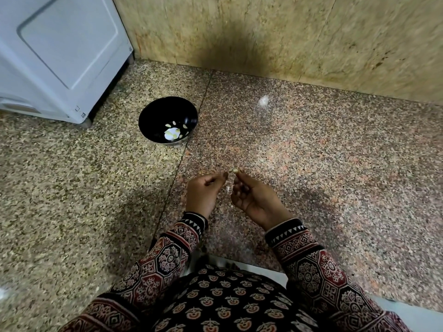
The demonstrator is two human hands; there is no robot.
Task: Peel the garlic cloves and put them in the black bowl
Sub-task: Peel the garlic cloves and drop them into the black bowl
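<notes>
Pinching a garlic clove [235, 170] at its fingertips, your right hand [254, 200] nearly meets your left hand [205, 190], curled, hold unclear; the black bowl [153, 116] sits toward the countertop's [323, 159] back edge.

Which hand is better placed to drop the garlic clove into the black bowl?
Probably the right hand: it pinches the garlic clove. The black bowl sits ahead and to the left, nearer the left hand, but passing the clove across would add a step.

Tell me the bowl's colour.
The bowl is glossy black, holding pale peeled cloves; the head view shows it.
</notes>
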